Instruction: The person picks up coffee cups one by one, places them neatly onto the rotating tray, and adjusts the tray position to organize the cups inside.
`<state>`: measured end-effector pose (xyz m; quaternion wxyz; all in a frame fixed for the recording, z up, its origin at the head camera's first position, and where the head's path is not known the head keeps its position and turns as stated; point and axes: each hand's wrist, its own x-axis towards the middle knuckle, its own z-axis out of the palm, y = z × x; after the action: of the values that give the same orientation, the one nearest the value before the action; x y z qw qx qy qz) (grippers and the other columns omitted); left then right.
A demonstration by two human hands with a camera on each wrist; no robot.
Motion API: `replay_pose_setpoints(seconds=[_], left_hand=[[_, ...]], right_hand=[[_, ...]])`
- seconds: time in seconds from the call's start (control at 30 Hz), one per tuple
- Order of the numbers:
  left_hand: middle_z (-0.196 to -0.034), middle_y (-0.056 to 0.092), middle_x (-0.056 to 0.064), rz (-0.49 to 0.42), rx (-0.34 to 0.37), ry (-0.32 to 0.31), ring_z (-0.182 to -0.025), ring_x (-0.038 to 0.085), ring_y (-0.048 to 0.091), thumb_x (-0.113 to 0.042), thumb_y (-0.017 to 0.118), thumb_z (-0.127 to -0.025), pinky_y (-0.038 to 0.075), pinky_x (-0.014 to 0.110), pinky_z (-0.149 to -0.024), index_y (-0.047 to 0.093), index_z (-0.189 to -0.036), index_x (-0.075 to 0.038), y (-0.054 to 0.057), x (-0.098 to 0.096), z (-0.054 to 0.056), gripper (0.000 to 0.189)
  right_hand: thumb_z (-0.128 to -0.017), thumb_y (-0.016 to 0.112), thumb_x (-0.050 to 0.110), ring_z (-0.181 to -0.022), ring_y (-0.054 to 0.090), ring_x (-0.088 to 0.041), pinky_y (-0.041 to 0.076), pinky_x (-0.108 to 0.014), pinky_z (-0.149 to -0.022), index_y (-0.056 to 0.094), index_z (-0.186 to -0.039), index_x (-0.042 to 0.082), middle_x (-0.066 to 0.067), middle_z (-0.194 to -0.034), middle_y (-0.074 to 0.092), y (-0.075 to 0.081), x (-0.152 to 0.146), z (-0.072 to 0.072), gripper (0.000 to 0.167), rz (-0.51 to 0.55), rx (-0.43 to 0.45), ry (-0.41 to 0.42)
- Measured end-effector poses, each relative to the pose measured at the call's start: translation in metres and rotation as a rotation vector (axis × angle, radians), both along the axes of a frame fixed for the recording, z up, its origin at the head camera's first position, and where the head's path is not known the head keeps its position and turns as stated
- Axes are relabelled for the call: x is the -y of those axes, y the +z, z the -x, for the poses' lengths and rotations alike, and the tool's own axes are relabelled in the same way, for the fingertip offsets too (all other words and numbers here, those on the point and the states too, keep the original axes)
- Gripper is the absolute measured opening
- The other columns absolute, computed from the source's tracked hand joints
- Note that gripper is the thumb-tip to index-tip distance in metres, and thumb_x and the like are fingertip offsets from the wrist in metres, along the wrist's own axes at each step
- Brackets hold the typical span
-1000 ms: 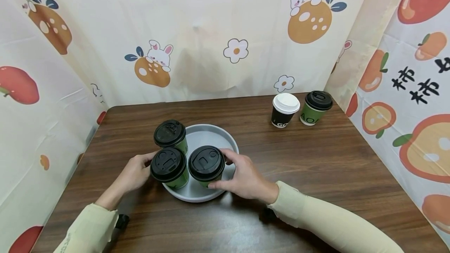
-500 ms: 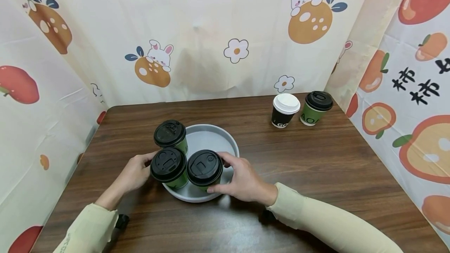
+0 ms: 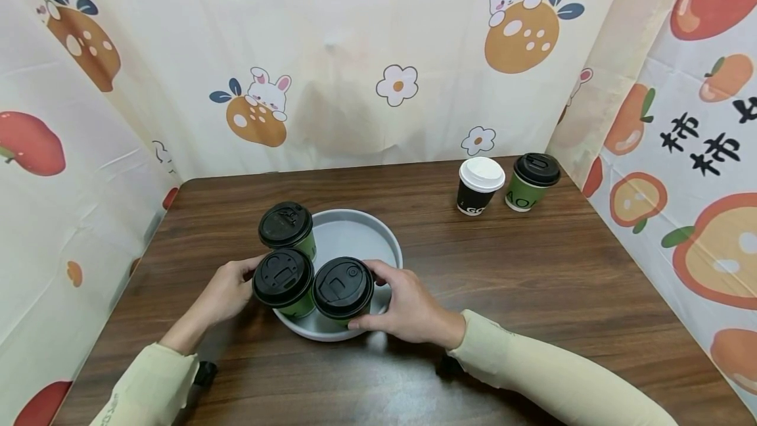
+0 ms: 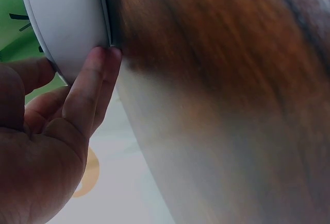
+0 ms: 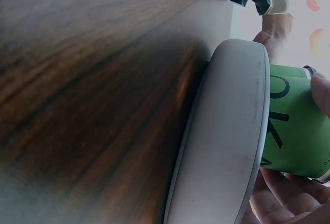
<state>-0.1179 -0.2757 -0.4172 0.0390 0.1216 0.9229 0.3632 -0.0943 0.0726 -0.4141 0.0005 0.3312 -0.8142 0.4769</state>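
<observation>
A round grey tray (image 3: pixel 367 232) bears several lidded green paper cups on its left and near side. My right hand (image 3: pixel 408 301) grips the near right coffee cup (image 3: pixel 343 286), thumb in front and fingers around the far side. That cup stands beside the near left coffee cup (image 3: pixel 284 278). My left hand (image 3: pixel 227 291) holds the near left cup from its left side, partly hidden by it. In the left wrist view, other fingertips (image 4: pixel 111 54) press the tray's outer wall. Behind is the far left coffee cup (image 3: pixel 286 225), untouched.
At the table's back right stand a black paper cup (image 3: pixel 478 186) with a white lid and a green paper cup (image 3: pixel 532 181) with a black lid. Printed cloth (image 3: pixel 355 51) hangs along the back and sides of the wooden table (image 3: pixel 503 268).
My right hand has shifted the near right cup slightly toward me and to the left, closer to the near left cup. My left hand stays where it was.
</observation>
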Motion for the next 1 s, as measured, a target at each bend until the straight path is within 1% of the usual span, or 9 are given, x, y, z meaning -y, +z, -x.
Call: replay_pose_setpoints(seconds=[0.17, 0.7, 1.0], left_hand=[[-0.133, 0.065, 0.021, 0.0, 0.001, 0.002, -0.126, 0.042, 0.058, -0.017, 0.065, -0.103, 0.048, 0.06, -0.099, 0.062, -0.14, -0.001, 0.0, 0.0004, 0.0001, 0.041], [-0.135, 0.065, 0.02, 0.002, 0.013, 0.005, -0.129, 0.042, 0.056, -0.019, 0.066, -0.102, 0.046, 0.061, -0.102, 0.063, -0.141, -0.003, 0.0, 0.0002, -0.0003, 0.041], [-0.132, 0.066, 0.019, -0.001, 0.018, -0.004, -0.125, 0.038, 0.059, -0.015, 0.065, -0.102, 0.05, 0.056, -0.097, 0.061, -0.141, 0.0, 0.0007, -0.0006, -0.0003, 0.041]], right_hand=[[-0.07, 0.096, 0.032, -0.109, 0.064, -0.007, 0.054, -0.043, -0.093, 0.059, -0.14, 0.021, 0.013, -0.129, 0.068, -0.0022, -0.0008, 0.0002, 0.08, 0.007, -0.015, 0.0], [-0.07, 0.096, 0.035, -0.107, 0.065, -0.009, 0.053, -0.042, -0.093, 0.058, -0.141, 0.021, 0.013, -0.128, 0.067, -0.0053, -0.0041, -0.0002, 0.082, 0.021, -0.013, 0.004], [-0.069, 0.097, 0.034, -0.106, 0.064, -0.007, 0.054, -0.042, -0.092, 0.059, -0.14, 0.02, 0.012, -0.127, 0.068, -0.0057, -0.0045, -0.0006, 0.082, 0.02, -0.021, 0.0]])
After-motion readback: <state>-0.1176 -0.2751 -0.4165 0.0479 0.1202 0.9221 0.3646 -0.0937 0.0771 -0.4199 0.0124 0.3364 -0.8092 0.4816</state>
